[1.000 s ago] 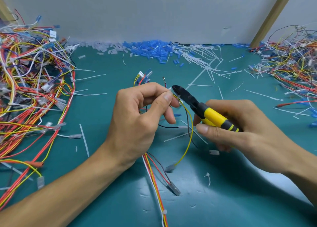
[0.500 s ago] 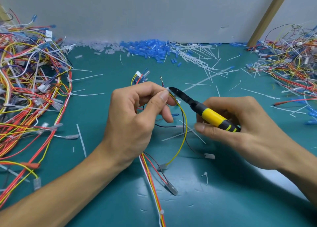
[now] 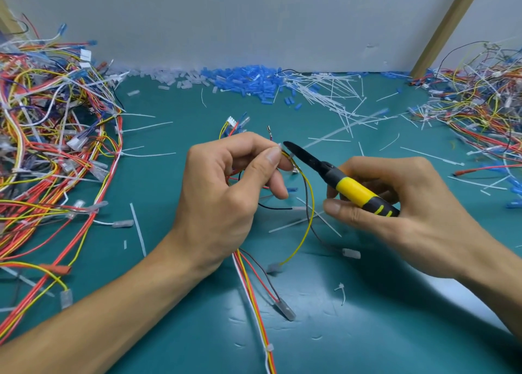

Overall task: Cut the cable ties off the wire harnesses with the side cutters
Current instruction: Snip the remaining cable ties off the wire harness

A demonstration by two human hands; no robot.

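1. The left hand (image 3: 226, 192), at the centre of the frame, pinches the wire harness (image 3: 248, 274) between thumb and forefinger. Its other fingers are loosely curled. The wires trail from the palm down to the bottom edge.
2. The right hand (image 3: 409, 212), right of centre, is wrapped round the yellow-and-black handles of the side cutters (image 3: 339, 180). The nose points up and left at the pinch.
3. The cable tie (image 3: 291, 156) to cut seems to be the small pale band on the yellow wire (image 3: 310, 204), just beside the left thumb tip. It is too small to tell whether the blades are already round it.
4. The blades look nearly together. They probably need to open only enough for one blade to slip under the strap alone, flat side to the wires, so that no insulation is nicked.
5. The nose sits very near the left thumb, so draw the fingertips back along the wire before squeezing.
6. Hold the wire taut and snip once, letting the piece drop on the green mat (image 3: 395, 331).
7. A second tie (image 3: 268, 348) shows on the same bundle at the bottom centre, likely the next one to cut.
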